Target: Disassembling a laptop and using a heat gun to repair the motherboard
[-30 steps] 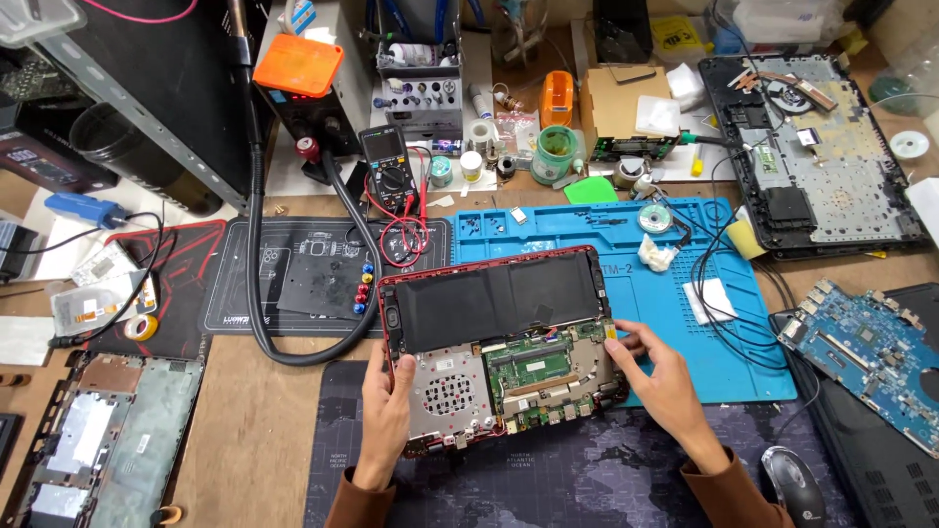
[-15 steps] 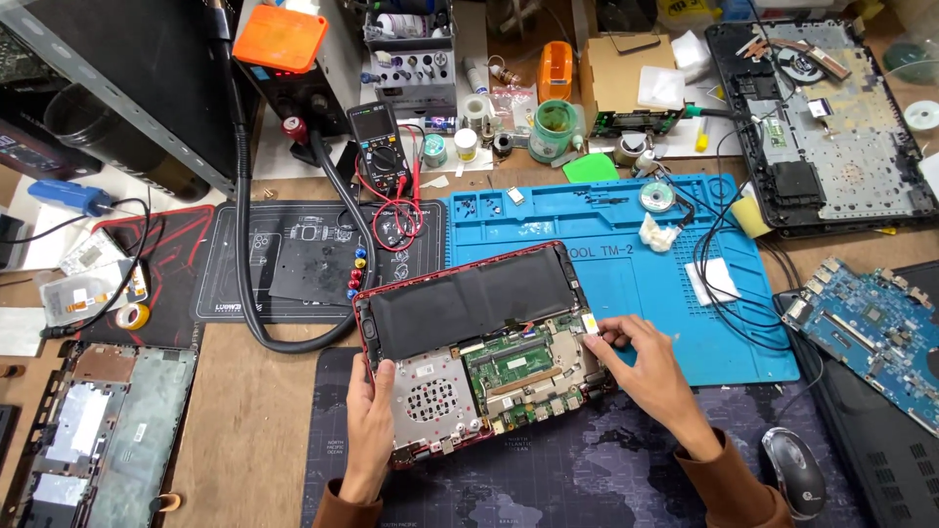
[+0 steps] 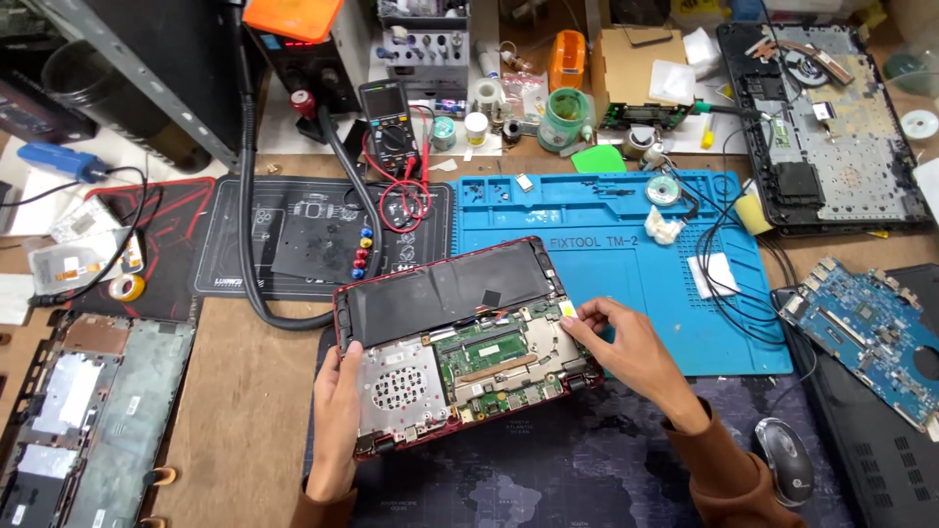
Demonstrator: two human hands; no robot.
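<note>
An opened red laptop [image 3: 460, 342] lies bottom-up in front of me, showing its black battery, green circuit board and a silver perforated plate. My left hand [image 3: 337, 416] grips the laptop's near left edge, thumb on the silver plate. My right hand [image 3: 621, 342] rests at the laptop's right edge, its fingertips pinching something small and pale by the board's right corner. The laptop sits tilted, partly on a dark map-printed mat [image 3: 587, 469] and partly on a blue work mat [image 3: 626, 254].
A black mat [image 3: 293, 244] with a thick black hose [image 3: 249, 196] lies to the left. A multimeter [image 3: 389, 117] with red leads stands behind. Another opened laptop [image 3: 831, 127] sits far right, a blue circuit board [image 3: 861, 332] and a mouse [image 3: 782, 460] at right.
The laptop has turned a little, its right end swinging away from me. My right hand has shifted up along the right edge to the corner. My left hand keeps its grip.
</note>
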